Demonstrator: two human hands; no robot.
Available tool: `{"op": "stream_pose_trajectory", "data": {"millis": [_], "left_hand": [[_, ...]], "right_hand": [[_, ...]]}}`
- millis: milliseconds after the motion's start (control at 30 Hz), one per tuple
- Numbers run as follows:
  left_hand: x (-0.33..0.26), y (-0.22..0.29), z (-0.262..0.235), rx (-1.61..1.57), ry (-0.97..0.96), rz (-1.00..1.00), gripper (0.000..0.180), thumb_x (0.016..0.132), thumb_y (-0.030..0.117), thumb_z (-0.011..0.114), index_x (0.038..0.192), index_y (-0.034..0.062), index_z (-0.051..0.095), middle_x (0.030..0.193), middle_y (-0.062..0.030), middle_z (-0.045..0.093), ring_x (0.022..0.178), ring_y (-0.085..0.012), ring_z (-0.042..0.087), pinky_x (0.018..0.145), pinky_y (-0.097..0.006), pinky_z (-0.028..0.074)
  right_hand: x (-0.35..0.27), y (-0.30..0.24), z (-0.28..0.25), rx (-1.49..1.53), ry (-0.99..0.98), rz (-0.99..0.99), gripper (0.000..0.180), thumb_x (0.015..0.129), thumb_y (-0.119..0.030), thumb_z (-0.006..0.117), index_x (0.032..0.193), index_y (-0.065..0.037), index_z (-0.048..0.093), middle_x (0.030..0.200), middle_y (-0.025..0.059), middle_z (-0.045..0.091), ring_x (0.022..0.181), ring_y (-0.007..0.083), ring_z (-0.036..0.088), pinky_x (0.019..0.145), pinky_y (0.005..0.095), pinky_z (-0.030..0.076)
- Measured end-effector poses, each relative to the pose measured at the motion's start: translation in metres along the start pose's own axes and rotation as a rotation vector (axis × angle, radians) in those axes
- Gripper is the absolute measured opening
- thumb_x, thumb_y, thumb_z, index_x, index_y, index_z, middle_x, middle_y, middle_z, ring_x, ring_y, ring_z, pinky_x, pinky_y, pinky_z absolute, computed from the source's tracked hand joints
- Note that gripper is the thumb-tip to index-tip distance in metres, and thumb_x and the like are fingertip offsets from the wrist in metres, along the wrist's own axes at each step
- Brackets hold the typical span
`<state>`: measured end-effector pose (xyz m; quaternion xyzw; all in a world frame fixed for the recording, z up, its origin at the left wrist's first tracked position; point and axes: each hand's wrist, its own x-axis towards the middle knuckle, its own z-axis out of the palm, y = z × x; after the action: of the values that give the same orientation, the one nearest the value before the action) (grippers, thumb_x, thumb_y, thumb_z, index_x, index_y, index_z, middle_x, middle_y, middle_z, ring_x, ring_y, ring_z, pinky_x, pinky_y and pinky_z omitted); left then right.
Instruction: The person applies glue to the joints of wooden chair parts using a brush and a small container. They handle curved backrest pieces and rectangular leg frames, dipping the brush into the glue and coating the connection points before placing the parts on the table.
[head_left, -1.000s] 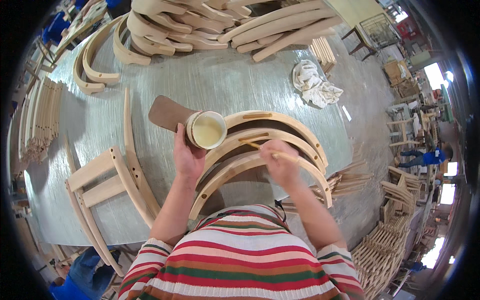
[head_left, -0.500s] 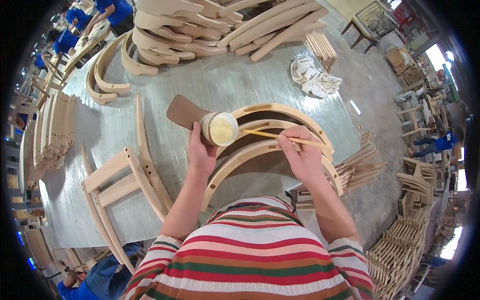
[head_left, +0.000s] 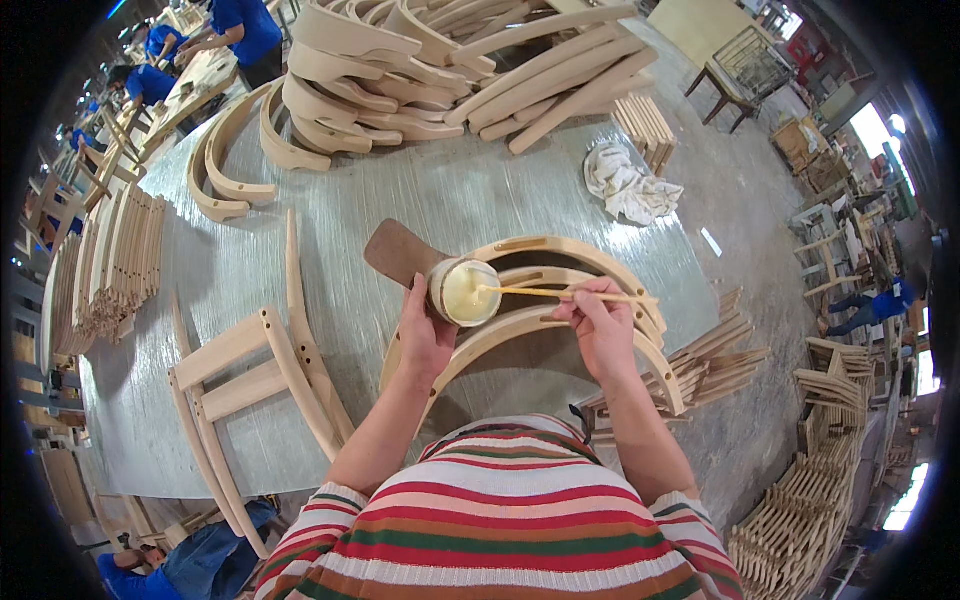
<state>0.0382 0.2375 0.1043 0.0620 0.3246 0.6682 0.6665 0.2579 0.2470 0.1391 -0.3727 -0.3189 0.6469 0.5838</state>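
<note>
My left hand (head_left: 428, 335) is wrapped round a cup (head_left: 438, 288) of pale yellow paste (head_left: 466, 300), its mouth tilted up toward me. A flat brown paddle-like piece (head_left: 395, 250) sticks out from the cup's far left side; whether it is joined to the cup I cannot tell. Pinched between the fingers of my right hand (head_left: 605, 330) is a thin wooden stick (head_left: 535, 292), with its left tip in the paste. Beneath and just beyond both hands lie several curved wooden rails (head_left: 545, 244), arched away from me, with slots and holes cut in them.
A jointed wooden frame (head_left: 235, 345) rests on the sheet-covered table (head_left: 240, 450) at left. Slats (head_left: 125, 260) are stacked at the left edge. Curved parts (head_left: 345, 85) are piled at the back, near a white cloth (head_left: 630, 185). Co-workers in blue (head_left: 243, 30) stand at far left.
My left hand and the cup have shifted slightly right and toward me. The stick's tip has gone from the slotted rail area into the paste, and my right hand has come slightly nearer.
</note>
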Motion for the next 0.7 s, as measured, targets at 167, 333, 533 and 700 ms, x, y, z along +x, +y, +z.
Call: {"op": "stream_pose_trajectory", "data": {"millis": [167, 333, 533, 700], "left_hand": [[0.011, -0.007, 0.005, -0.010, 0.024, -0.059, 0.037, 0.097, 0.033, 0.041, 0.127, 0.0107, 0.038, 0.123, -0.0064, 0.052, 0.113, -0.0198, 0.052, 0.095, -0.037, 0.045], [0.023, -0.015, 0.006, -0.015, 0.028, -0.073, 0.037, 0.097, 0.034, 0.041, 0.127, 0.0118, 0.038, 0.124, -0.0053, 0.051, 0.113, -0.0196, 0.052, 0.094, -0.036, 0.045], [0.036, 0.000, -0.013, -0.046, 0.119, -0.006, 0.039, 0.097, 0.038, 0.041, 0.122, 0.0086, 0.050, 0.122, -0.0050, 0.055, 0.111, -0.0190, 0.054, 0.095, -0.035, 0.044], [0.043, 0.025, -0.027, -0.083, 0.132, 0.126, 0.040, 0.098, 0.035, 0.036, 0.124, 0.0066, 0.045, 0.122, -0.0055, 0.054, 0.112, -0.0193, 0.052, 0.096, -0.037, 0.042]], "right_hand": [[0.006, 0.023, -0.008, 0.197, 0.126, 0.168, 0.004, 0.089, -0.010, 0.057, 0.086, -0.008, 0.055, 0.077, 0.0062, 0.061, 0.066, 0.0156, 0.061, 0.064, 0.0323, 0.054], [0.016, 0.036, -0.008, 0.225, 0.282, 0.328, 0.014, 0.089, -0.019, 0.060, 0.078, -0.013, 0.054, 0.069, 0.0024, 0.059, 0.058, 0.0114, 0.055, 0.057, 0.0299, 0.052], [0.026, 0.025, -0.027, 0.030, 0.201, 0.053, 0.012, 0.089, -0.014, 0.059, 0.080, -0.008, 0.054, 0.075, 0.0087, 0.062, 0.061, 0.0162, 0.061, 0.058, 0.0302, 0.052], [0.032, 0.016, -0.026, -0.370, 0.184, -0.059, 0.010, 0.088, -0.007, 0.058, 0.082, -0.003, 0.051, 0.075, 0.0087, 0.061, 0.064, 0.0146, 0.062, 0.062, 0.0266, 0.051]]}}
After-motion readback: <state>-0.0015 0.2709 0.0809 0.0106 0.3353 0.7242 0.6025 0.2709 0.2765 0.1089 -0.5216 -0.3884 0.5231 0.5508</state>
